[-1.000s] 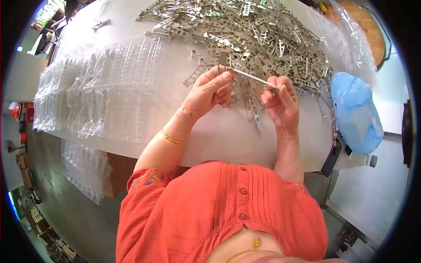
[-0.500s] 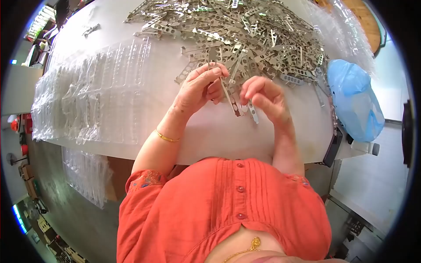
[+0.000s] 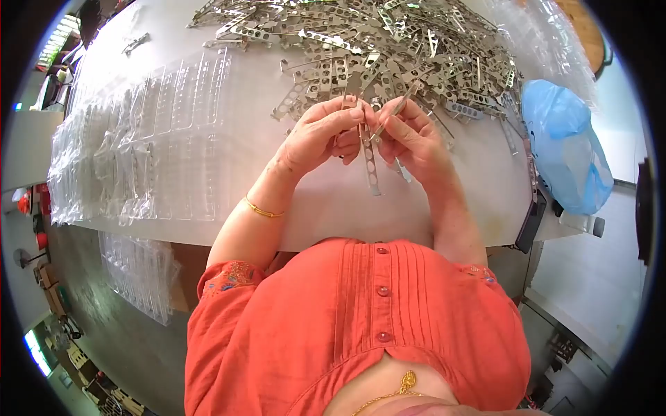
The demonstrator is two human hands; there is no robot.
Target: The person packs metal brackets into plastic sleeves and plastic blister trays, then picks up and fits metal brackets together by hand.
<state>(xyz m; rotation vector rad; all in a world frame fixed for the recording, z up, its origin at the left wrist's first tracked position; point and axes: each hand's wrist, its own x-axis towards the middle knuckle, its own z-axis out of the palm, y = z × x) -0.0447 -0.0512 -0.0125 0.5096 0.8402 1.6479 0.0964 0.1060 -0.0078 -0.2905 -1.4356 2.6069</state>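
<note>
My left hand (image 3: pixel 326 132) is closed, thumb and fingers pinching a flat metal strip with round holes (image 3: pixel 370 166) that hangs down over the bare tabletop. Close beside it, my right hand (image 3: pixel 414 141) is closed on a slim metal piece (image 3: pixel 404 99), which slants across to the strip near the left fingertips. Whether the two parts are joined there is too small to tell. Another metal strip (image 3: pixel 402 171) lies on the table, partly hidden by my right hand. A big heap of similar perforated metal strips (image 3: pixel 416 59) spreads just beyond both hands.
Stacked clear plastic trays (image 3: pixel 139 149) cover the left of the white table (image 3: pixel 305 222). A blue plastic bag (image 3: pixel 565 145) sits at the right, with a dark phone-like object (image 3: pixel 531 222) by the edge. Clear plastic wrap (image 3: pixel 548 48) lies at the back right.
My right hand has moved left and up against my left hand, and a slim metal piece now shows in its fingers. The strip in my left hand has turned to hang more upright.
</note>
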